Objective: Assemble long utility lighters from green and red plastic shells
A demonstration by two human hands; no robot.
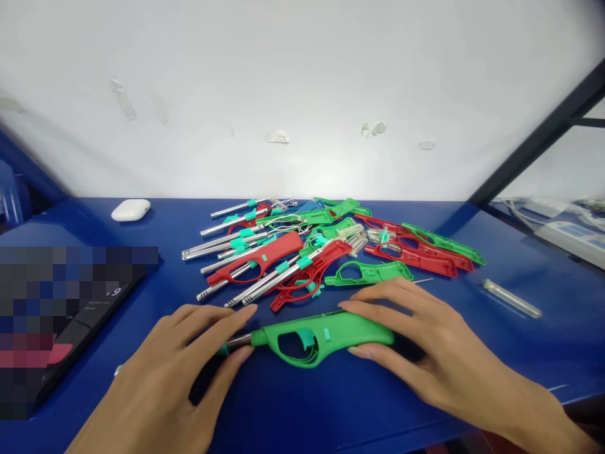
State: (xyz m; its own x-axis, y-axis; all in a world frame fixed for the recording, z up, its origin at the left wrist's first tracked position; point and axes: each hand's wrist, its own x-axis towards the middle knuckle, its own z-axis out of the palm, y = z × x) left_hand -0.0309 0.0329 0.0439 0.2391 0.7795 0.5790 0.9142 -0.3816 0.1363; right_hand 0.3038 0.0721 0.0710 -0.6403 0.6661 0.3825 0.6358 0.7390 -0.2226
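Observation:
A green long-nosed gas lighter [350,334] with a teal trigger lies across the front of the blue table. My left hand [184,366] is closed round its metal tube at the left end, thumb and fingers pinching near the collar. On the right, my right hand [425,340] grips the handle, fingers along the upper edge and thumb below. Just behind lies a green handle half [378,273]. A red lighter body [274,252] rests beyond it among metal tubes [227,243] with teal pieces. The tube's far end is hidden by my left hand.
Red handle halves [416,255] lie at the back right, with a clear tube [513,299] nearer the right edge. A white earphone case [131,210] sits at the back left. A dark device [89,315], partly blurred, is on the left. Behind the table stands a white wall [302,75].

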